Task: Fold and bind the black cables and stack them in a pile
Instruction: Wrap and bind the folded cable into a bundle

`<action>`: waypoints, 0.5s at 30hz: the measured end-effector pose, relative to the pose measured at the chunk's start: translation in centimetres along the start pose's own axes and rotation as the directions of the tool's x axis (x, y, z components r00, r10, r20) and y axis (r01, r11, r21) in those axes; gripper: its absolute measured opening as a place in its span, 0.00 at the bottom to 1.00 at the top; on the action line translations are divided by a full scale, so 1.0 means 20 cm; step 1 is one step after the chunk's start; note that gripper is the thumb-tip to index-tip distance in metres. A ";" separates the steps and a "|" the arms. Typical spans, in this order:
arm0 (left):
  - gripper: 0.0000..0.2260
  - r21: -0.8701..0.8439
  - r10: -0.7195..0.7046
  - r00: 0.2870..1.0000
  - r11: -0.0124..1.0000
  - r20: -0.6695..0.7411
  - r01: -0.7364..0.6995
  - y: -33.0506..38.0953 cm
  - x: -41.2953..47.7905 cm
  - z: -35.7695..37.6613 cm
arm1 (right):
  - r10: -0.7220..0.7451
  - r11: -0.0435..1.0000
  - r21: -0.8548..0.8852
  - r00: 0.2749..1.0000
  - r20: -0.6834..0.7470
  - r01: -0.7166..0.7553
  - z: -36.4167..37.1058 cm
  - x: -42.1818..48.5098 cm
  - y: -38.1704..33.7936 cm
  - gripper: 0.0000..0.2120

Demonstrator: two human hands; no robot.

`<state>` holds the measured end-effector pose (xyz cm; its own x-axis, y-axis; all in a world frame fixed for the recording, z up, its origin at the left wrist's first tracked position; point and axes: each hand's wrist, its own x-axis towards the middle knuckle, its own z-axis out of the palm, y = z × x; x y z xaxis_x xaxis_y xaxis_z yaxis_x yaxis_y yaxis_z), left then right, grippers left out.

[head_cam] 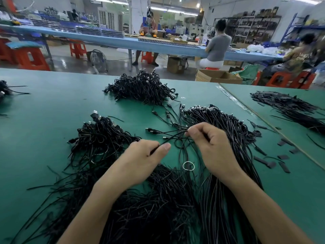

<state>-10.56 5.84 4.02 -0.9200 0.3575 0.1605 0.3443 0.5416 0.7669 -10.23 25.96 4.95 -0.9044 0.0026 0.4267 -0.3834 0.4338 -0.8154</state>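
Head view: we pinch one black cable [173,137] between left hand [140,155] and right hand [212,147], fingertips gripping it taut over the green table [52,111], likely to start a fold. A rubber band [188,165] lies ready nearby, the pile [140,88] beyond.

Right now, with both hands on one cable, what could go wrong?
1. The cable, pinched by the left hand and the right hand, crosses other strands of the loose heap; pulling it up may drag or tangle them.
2. The rubber band lies between the wrists among loose strands; a forearm could knock or bury it.
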 end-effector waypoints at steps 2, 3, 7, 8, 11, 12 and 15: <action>0.26 -0.191 0.071 0.979 0.981 0.192 -0.034 0.04 -0.02 0.01 | 0.024 0.996 0.087 0.996 -0.091 -0.016 0.00 0.02 -0.01 0.08; 0.26 -0.306 0.132 0.955 0.951 0.266 -0.046 0.07 -0.03 0.02 | 0.031 0.997 0.079 0.996 -0.078 -0.025 0.01 0.02 -0.01 0.08; 0.23 -0.763 0.211 0.951 0.645 0.224 0.037 0.12 -0.06 0.00 | 0.142 0.990 -0.024 0.942 0.305 -0.141 0.06 -0.04 -0.01 0.15; 0.23 -0.843 0.171 0.972 0.537 0.161 0.045 0.12 -0.05 -0.01 | 0.167 0.986 -0.069 0.906 0.388 -0.152 0.07 -0.06 -0.02 0.16; 0.22 -0.952 0.021 0.997 0.299 -0.071 -0.074 0.09 0.00 -0.01 | 0.162 0.974 -0.220 0.837 0.523 -0.051 0.08 -0.12 -0.05 0.14; 0.21 -0.947 -0.014 0.991 0.298 -0.132 -0.122 0.07 0.01 0.00 | 0.138 0.972 -0.234 0.823 0.550 -0.006 0.08 -0.13 -0.07 0.13; 0.21 -0.778 -0.035 0.968 0.602 -0.247 -0.177 0.03 0.03 0.04 | 0.045 0.965 -0.240 0.829 0.557 0.109 0.06 -0.15 -0.15 0.13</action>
<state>-10.72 6.92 4.12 -0.9493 0.1391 0.2819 0.2241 -0.3293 0.9172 -6.55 23.65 5.64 -0.8715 -0.4803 0.0988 -0.4233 0.6349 -0.6463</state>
